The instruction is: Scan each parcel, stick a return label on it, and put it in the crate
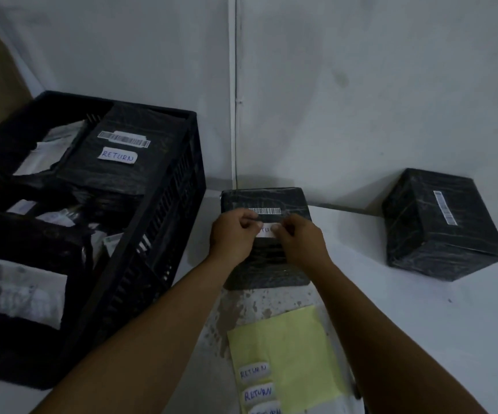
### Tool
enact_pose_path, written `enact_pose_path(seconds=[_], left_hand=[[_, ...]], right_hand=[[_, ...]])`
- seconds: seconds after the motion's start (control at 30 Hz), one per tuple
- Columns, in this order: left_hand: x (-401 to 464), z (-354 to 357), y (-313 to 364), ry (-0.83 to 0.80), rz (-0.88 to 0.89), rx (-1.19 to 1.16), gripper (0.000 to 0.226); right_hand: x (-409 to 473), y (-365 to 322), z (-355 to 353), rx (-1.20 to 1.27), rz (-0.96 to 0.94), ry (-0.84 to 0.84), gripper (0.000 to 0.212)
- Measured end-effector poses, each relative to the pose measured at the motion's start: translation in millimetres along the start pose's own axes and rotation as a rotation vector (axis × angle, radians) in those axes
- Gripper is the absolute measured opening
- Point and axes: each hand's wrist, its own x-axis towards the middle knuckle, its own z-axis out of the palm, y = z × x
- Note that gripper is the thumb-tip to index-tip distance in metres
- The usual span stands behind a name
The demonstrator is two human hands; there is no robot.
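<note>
A flat black-wrapped parcel (267, 201) lies on the white table against the wall, with a barcode strip near its far edge. A white return label (266, 230) sits on top of it, just below the barcode. My left hand (233, 236) pinches the label's left end and my right hand (297, 239) pinches its right end. The black plastic crate (164, 204) stands to the left and holds several wrapped parcels, one of which bears a "RETURN" label (117, 155).
A second, taller black parcel (438, 225) with a barcode sits at the right by the wall. A yellow backing sheet (289, 348) with more "RETURN" labels (255, 383) lies near the table's front edge. The grey wall runs close behind.
</note>
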Motion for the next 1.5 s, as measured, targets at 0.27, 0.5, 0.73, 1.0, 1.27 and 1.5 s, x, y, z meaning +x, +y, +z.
enact_pose_path(seconds=[0.27,0.5,0.73,1.0,1.27,1.5], left_hand=[[22,14,-7,0.086,0.078,0.318,0.013],[25,16,-19,0.18,0.124,0.467,0.036],[28,16,-24,0.197,0.064,0.451,0.019],[36,20,-20,0.185,-0.023,0.453,0.013],[25,16,-31,0.12,0.109,0.418,0.038],[4,8,-38,0.198,-0.055,0.309,0.057]], right_hand=[[30,-2,27,-0.135,0.124,0.169,0.027],[40,10,31,-0.327,0.114,0.263,0.046],[43,20,35,-0.346,0.184,0.329,0.058],[41,17,37,-0.369,0.236,0.291,0.062],[30,17,33,-0.386,0.201,0.226,0.077],[14,28,16,-0.216,0.3,0.207,0.078]])
